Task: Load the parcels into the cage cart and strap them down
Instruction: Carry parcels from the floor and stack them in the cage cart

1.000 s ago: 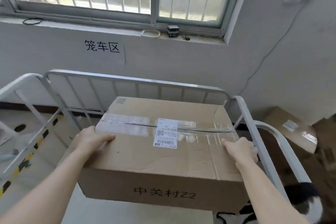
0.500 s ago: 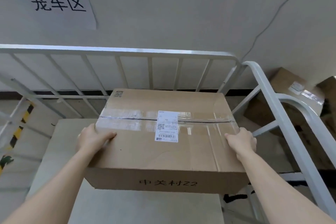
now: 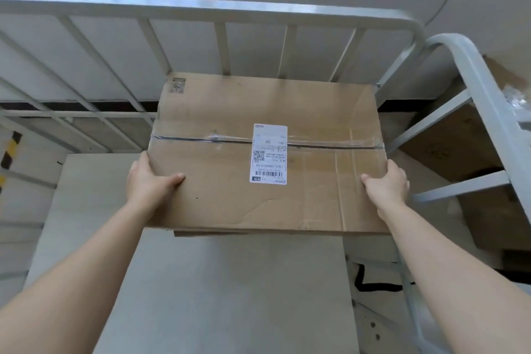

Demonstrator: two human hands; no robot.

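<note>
With the left hand [image 3: 152,184] and right hand [image 3: 386,184] each clamped on a side edge of the parcel [image 3: 258,158], thumbs on top, it sits between them over the cage cart [image 3: 201,6] floor, where the side rail [image 3: 474,72] near the right hand could pinch knuckles and cause a tilted drop.

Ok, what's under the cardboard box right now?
The pale cart floor shows in front and left of the cardboard box. The patch directly beneath is covered, so anything lying there can't be seen.
</note>
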